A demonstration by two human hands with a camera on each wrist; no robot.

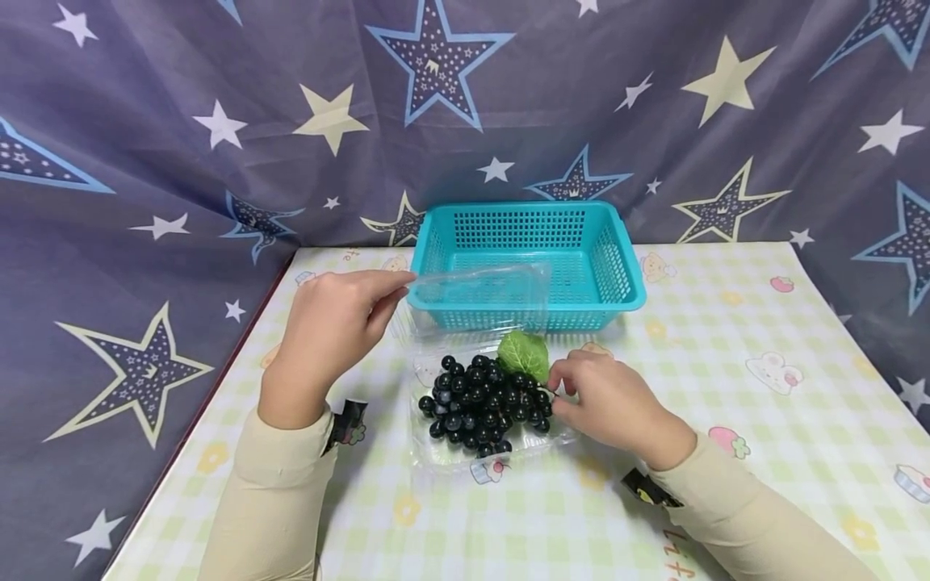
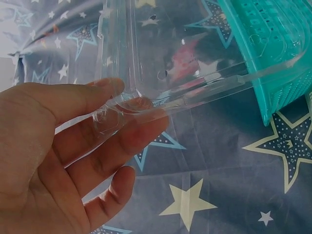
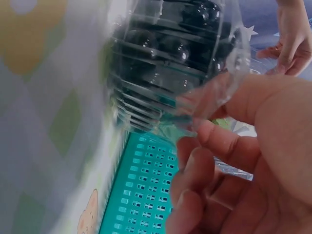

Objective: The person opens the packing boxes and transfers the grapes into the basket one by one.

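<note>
A bunch of dark grapes (image 1: 479,399) with a green leaf (image 1: 525,355) lies in a clear plastic clamshell box (image 1: 443,460). Its hinged lid (image 1: 501,292) stands raised behind the grapes. With thumb and fingers, my left hand (image 1: 341,331) pinches a corner of this lid; the left wrist view shows the corner between thumb and fingertips. At the box's right side, my right hand (image 1: 610,399) pinches the grapes' thin stem between thumb and index finger. Through the clear box wall (image 3: 229,63), the right wrist view shows the grapes and part of a finger.
A turquoise perforated basket (image 1: 617,303) stands just behind the box, partly seen through the lid. The table wears a green-checked cloth (image 1: 799,452). A dark curtain with stars (image 1: 508,97) hangs behind the table and along its left side.
</note>
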